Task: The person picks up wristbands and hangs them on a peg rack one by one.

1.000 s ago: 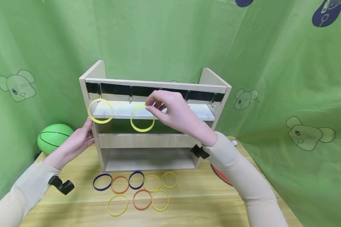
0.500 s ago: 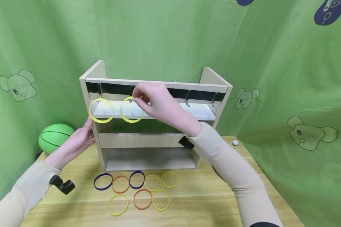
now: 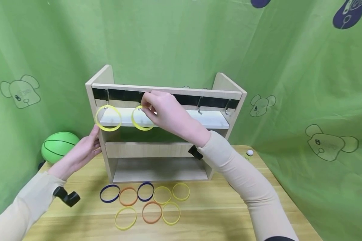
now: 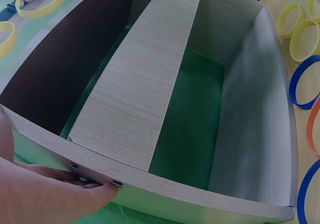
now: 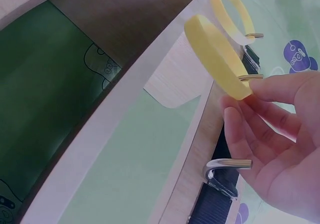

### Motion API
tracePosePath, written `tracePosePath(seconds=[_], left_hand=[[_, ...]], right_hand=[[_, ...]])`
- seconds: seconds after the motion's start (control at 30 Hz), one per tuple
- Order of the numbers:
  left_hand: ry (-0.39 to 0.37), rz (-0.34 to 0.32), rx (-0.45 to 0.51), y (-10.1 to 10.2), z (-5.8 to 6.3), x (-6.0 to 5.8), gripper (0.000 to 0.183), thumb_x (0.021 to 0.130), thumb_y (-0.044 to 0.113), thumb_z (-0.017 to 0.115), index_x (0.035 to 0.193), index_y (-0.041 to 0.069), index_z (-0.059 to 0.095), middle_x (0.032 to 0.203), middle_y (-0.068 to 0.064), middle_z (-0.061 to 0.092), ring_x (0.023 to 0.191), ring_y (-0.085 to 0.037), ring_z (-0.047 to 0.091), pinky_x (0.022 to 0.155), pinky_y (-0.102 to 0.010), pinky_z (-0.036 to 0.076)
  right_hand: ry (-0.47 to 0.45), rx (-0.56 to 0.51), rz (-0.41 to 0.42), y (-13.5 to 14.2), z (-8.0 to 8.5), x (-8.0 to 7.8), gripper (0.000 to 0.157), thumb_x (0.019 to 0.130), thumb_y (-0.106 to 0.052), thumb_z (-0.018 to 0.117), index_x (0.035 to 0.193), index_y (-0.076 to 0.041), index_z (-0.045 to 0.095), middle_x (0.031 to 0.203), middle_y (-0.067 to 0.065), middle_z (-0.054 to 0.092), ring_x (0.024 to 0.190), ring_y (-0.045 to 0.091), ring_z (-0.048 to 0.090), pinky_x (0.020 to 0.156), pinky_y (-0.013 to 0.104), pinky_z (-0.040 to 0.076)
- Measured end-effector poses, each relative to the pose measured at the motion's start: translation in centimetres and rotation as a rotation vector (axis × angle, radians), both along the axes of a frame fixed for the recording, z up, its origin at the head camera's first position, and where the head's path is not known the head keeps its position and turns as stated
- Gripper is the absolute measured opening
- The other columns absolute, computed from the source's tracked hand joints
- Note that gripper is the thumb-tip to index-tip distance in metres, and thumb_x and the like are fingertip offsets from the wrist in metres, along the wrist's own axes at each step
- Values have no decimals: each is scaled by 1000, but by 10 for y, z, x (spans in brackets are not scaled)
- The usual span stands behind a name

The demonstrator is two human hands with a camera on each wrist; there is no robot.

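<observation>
My right hand pinches a yellow ring between thumb and fingers, at the second hook from the left on the wooden shelf. In the right wrist view the tip of that metal hook pokes through the ring. Another yellow ring hangs from the leftmost hook. My left hand rests against the shelf's left side panel, its extended fingers along the outer face in the left wrist view.
In front of the shelf lie several rings: blue, orange and yellow. Bare hooks stick out to the right of my hand. A green ball sits left, a small white round thing right.
My right hand has carried the yellow ring leftward to the second hook, then shifted very slightly right and down. My left hand has stayed on the side panel.
</observation>
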State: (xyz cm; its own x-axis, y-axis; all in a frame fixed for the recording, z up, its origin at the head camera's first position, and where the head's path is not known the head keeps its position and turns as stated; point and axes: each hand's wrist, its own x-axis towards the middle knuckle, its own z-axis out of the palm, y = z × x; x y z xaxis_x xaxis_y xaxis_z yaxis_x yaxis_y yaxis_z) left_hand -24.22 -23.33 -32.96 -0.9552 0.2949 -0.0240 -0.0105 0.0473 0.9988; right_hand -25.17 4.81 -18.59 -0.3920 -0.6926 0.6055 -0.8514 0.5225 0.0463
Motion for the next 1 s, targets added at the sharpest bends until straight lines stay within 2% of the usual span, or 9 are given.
tracePosePath(seconds=[0.2, 0.37, 0.53, 0.7, 0.83, 1.0], left_hand=[[-3, -9, -4, -1, -1, 1, 96, 98, 68, 18, 155, -4, -10, 163, -31, -7, 152, -46, -5, 126, -59, -1], [-1, -4, -3, -2, -2, 1, 96, 98, 68, 18, 154, -5, -11, 163, -31, -8, 152, -46, -6, 125, -60, -1], [7, -10, -8, -5, -2, 0, 95, 98, 68, 17, 155, -4, -9, 163, -30, -6, 152, -45, -4, 125, -59, 0], [2, -13, -2, -4, -2, -1, 95, 98, 68, 17, 155, -2, -11, 163, -29, -9, 152, -45, -6, 125, -60, -2], [-1, -16, 3, -3, -2, -1, 95, 98, 68, 18, 155, -1, -13, 163, -28, -12, 152, -46, -9, 125, -60, -3], [-3, -18, -9, -2, -1, -1, 96, 97, 69, 18, 155, -2, -12, 163, -28, -12, 152, -45, -9, 125, -60, -3]], right_hand=[[9, -40, 12, 7, 1, 5, 7, 94, -5, 62, 88, -4, 66, 86, 5, 71, 80, 17, 67, 75, 21, 57], [23, -87, 23, 22, 1, 18, 5, 95, -7, 62, 91, -5, 65, 86, 6, 70, 78, 17, 66, 73, 22, 57], [-8, -86, 40, 42, -15, 32, 5, 94, -8, 64, 92, -3, 64, 86, 7, 69, 76, 16, 66, 69, 22, 59], [-84, -74, 18, 67, -55, 37, 4, 91, -7, 67, 91, -4, 65, 85, 6, 70, 75, 13, 65, 68, 22, 60], [-147, -61, -23, 88, -97, 35, 5, 89, -5, 70, 90, -4, 65, 83, 5, 70, 73, 12, 65, 65, 18, 59], [-276, -20, -108, 109, -155, 34, 7, 86, -7, 73, 88, -5, 66, 79, 4, 69, 68, 12, 64, 60, 10, 54]])
